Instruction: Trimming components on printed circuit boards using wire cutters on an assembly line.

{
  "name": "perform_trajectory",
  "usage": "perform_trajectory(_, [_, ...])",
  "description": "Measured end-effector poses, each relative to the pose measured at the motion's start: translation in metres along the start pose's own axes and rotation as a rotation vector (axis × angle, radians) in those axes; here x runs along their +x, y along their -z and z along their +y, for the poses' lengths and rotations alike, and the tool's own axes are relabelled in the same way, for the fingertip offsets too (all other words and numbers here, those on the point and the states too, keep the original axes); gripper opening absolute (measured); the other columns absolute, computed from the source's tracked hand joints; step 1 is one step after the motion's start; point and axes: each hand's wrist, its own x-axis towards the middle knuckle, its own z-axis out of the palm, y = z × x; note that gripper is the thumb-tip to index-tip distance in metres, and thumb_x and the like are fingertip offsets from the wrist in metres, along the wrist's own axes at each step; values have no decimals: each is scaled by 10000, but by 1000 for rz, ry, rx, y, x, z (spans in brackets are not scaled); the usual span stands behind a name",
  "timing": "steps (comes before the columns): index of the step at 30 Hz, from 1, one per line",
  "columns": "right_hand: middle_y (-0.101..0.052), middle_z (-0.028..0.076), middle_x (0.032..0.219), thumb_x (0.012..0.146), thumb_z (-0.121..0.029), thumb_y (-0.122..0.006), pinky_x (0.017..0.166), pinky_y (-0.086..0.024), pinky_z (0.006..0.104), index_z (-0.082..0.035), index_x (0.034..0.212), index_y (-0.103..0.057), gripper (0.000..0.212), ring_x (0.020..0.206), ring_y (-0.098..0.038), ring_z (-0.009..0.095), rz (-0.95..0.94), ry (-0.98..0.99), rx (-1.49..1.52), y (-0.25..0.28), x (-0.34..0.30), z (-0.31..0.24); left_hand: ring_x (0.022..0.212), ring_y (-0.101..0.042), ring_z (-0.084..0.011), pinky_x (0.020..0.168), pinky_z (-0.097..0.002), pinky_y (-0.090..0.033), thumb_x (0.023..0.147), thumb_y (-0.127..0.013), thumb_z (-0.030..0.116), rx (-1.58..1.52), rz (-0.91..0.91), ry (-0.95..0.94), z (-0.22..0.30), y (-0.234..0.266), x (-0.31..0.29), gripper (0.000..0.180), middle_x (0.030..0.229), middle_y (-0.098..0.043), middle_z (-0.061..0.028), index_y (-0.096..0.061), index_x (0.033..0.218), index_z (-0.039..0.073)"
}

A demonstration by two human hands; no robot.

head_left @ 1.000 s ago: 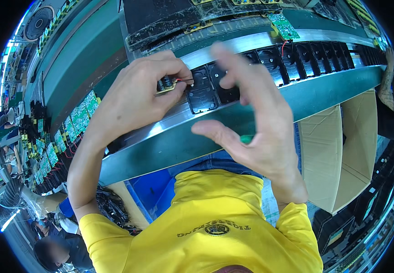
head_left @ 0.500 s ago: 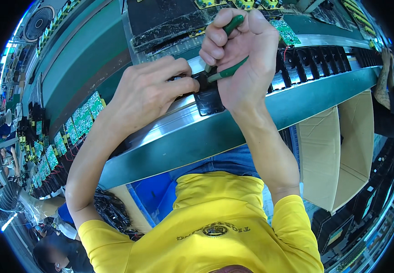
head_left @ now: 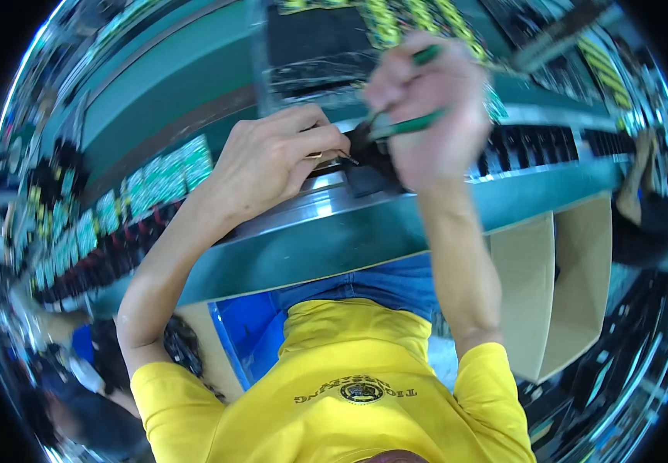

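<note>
My right hand, smeared by motion, is wrapped round a pair of green-handled pliers with the handles spread. The dark jaws point left, close to my left fingertips. My left hand is closed in a pinch at the left end of a black plastic case. A thin, small piece shows at those fingertips, too blurred to name. The case lies on a shiny metal rail along the green bench edge, below both hands.
Black cases stand in a row on the rail to the right. Green circuit boards line the left side. A dark mat lies beyond my hands. An open cardboard box stands at the right; a co-worker's arm is farther right.
The whole view has swung and blurred. The plier jaws, earlier right at my left fingertips, now sit slightly to their right. Both hands keep their grip.
</note>
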Motion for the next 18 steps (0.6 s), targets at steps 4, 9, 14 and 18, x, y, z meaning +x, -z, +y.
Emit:
perform_trajectory(4, [-669, 88, 1033, 1134, -500, -603, 802, -477, 355, -10, 1364, -674, 546, 891, -587, 194, -484, -28, -532, -13, 56, -50, 950, -701, -211, 823, -334, -581, 972, -701, -70, -309, 254, 304, 43, 53, -70, 171, 1124, -745, -73, -783, 1054, 56])
perform_trajectory(9, [-690, 181, 1384, 1036, -610, -749, 1021, -528, 407, -10, 1582, -585, 827, 1202, -672, 302, -948, 159, -1597, -6, 129, 35, 894, -741, -204, 721, -292, -597, 1103, -651, 58, -482, 667, 677, 109, 104, -217, 91, 1123, -773, -97, -733, 1080, 27])
perform_trajectory(14, [-581, 180, 1665, 946, -643, -836, 1233, -453, 481, -81, 1700, -515, 994, 1496, -576, 388, -1191, 249, -1895, 4, 139, 94, 856, -759, -230, 617, -287, -614, 1128, -651, 102, -793, 1068, 873, 188, 106, -360, 114, 1115, -770, -151, -684, 1145, -5])
perform_trajectory(18, [-709, 108, 1477, 961, -368, -848, 1102, -516, 443, -71, 1458, -708, 596, 1292, -673, 336, -1272, 465, -1421, -145, -39, 86, 836, -752, -231, 573, -301, -616, 1106, -663, 86, -785, 1330, 1046, 251, 98, -408, 125, 1136, -751, -168, -659, 1197, 0])
